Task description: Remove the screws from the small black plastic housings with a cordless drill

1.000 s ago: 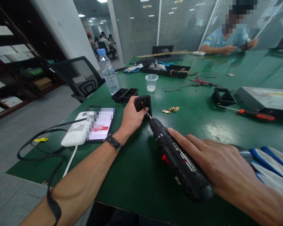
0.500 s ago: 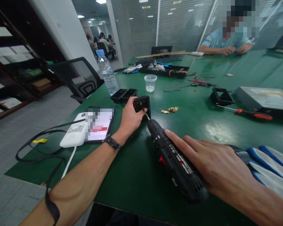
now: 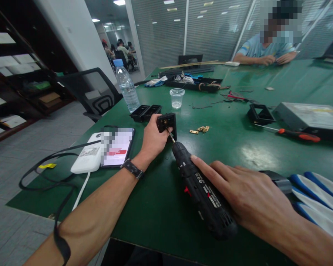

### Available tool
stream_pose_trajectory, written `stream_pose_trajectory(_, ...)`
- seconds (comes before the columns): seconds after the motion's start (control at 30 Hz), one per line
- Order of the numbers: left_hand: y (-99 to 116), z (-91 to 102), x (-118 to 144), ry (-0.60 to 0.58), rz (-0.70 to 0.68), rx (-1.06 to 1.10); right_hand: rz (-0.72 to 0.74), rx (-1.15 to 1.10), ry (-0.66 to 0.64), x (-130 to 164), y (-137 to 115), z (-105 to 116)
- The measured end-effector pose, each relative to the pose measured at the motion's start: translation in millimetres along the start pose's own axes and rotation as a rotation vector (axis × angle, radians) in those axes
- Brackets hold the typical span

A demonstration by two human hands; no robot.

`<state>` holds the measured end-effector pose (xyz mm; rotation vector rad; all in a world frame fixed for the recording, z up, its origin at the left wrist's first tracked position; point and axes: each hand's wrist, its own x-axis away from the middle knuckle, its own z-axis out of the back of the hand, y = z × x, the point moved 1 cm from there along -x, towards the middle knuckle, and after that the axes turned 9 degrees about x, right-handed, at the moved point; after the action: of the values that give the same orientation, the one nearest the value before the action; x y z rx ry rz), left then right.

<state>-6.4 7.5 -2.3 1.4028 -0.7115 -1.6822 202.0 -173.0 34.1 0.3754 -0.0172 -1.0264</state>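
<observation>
My left hand [image 3: 154, 137] is closed around a small black plastic housing [image 3: 170, 120], tilted so its inside with brass-coloured parts faces me. In my right hand [image 3: 238, 184] is a black cordless drill [image 3: 202, 192], lying on its side with its nose pointing away from me toward the housing. The thin driver bit [image 3: 171, 136] reaches to the housing beside my left fingers; its exact tip is hidden. Just right of the housing lies a small pile of brass pieces [image 3: 202, 129]. Two more black housings [image 3: 145, 112] stand behind my left hand.
A clear plastic cup [image 3: 177, 98] and a water bottle [image 3: 128, 90] stand farther back. Left are a phone [image 3: 118, 149], a white power bank [image 3: 87, 155] and cables. Right are gloves [image 3: 319, 195], a screwdriver [image 3: 302, 136], a black frame [image 3: 261, 113] and a grey box [image 3: 310, 116]. A person sits opposite.
The drill and my right hand have shifted slightly left, with the drill's rear end swinging left. My left hand and the housing have hardly moved.
</observation>
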Motion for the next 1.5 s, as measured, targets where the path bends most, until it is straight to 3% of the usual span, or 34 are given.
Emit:
stream_pose_trajectory(0.73, 2.8, 0.3, 1.4, 0.003, -0.079, -0.067, -0.001, 0.024, -0.016, 1.0, -1.7, -5.6)
stream_pose_trajectory(1.5, 4.2, 0.1, 1.2, -0.016, -0.055, -0.043, 0.023, 0.052, 0.009, 0.1, -4.1, -4.5)
